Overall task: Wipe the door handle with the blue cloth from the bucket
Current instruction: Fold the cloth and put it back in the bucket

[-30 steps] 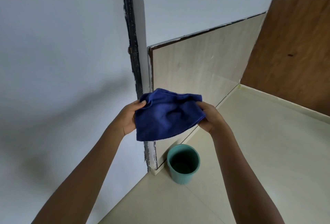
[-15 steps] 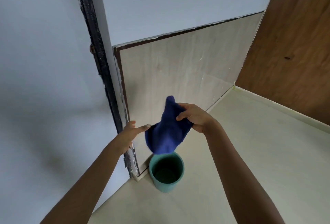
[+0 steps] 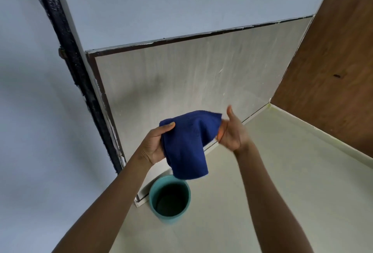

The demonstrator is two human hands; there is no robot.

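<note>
The blue cloth (image 3: 186,143) hangs folded between both hands, above the teal bucket (image 3: 170,200) that stands on the floor. My left hand (image 3: 154,143) grips the cloth's left edge, thumb on top. My right hand (image 3: 232,133) touches the cloth's upper right corner with its palm turned toward me and its thumb raised; it is blurred. The bucket looks empty and dark inside. No door handle is in view.
A black vertical strip (image 3: 66,67) runs down the white wall (image 3: 30,131) on the left. A beige tiled wall panel (image 3: 191,75) stands behind the hands. A brown wooden door or panel (image 3: 333,67) fills the right. Pale floor tiles (image 3: 282,172) spread to the right.
The cloth was held by the right hand alone half a second ago; now my left hand has taken its left edge too. The view has shifted slightly right and down.
</note>
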